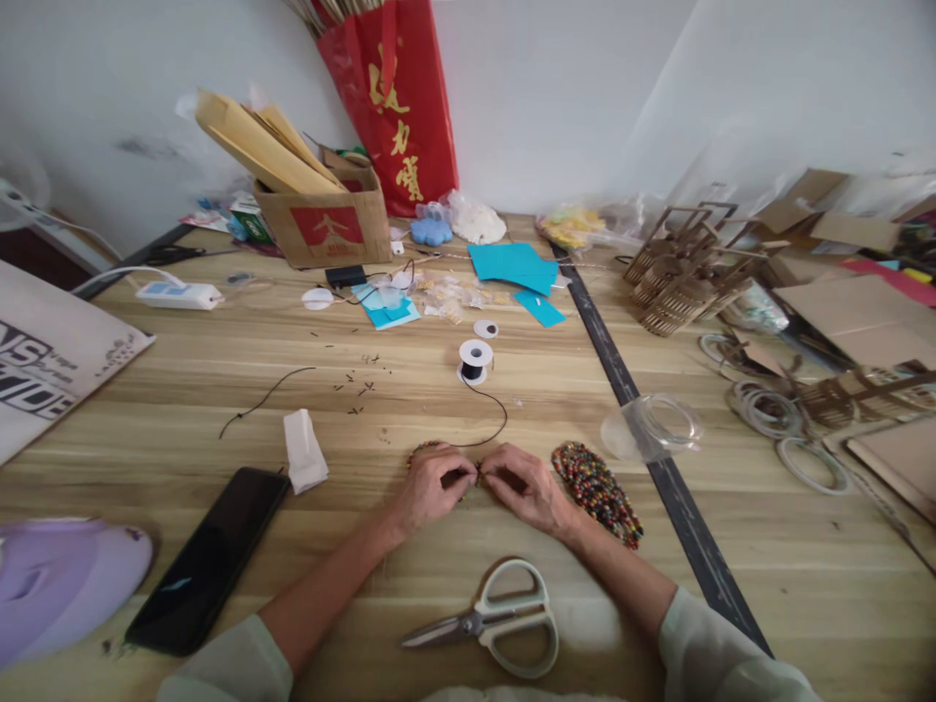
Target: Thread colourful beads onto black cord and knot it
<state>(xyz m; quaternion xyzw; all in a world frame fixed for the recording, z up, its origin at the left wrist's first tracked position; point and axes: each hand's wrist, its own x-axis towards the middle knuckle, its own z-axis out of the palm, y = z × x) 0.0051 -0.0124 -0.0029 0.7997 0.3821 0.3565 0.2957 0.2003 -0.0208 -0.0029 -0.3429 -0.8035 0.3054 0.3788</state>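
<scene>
My left hand (437, 483) and my right hand (527, 485) meet at the middle of the table, fingertips pinched together. Between them is a small part of a multicoloured beaded string (422, 449), most of which lies hidden under my left hand. A black cord (504, 414) curves from its white spool (475, 361) down to my fingers. Beside my right wrist lies a coiled pile of multicoloured bead strands (598, 492). Scissors with pale handles (512, 616) rest just below my hands, their blades pointing left.
A black phone (212, 561), a folded white paper (304, 450) and a loose cord piece (267, 395) lie at left. Short black cord scraps (358, 390) are scattered nearby. A clear plastic roll (650, 427) sits at right. Blue cards (512, 265) and a cardboard box (329, 229) stand farther back.
</scene>
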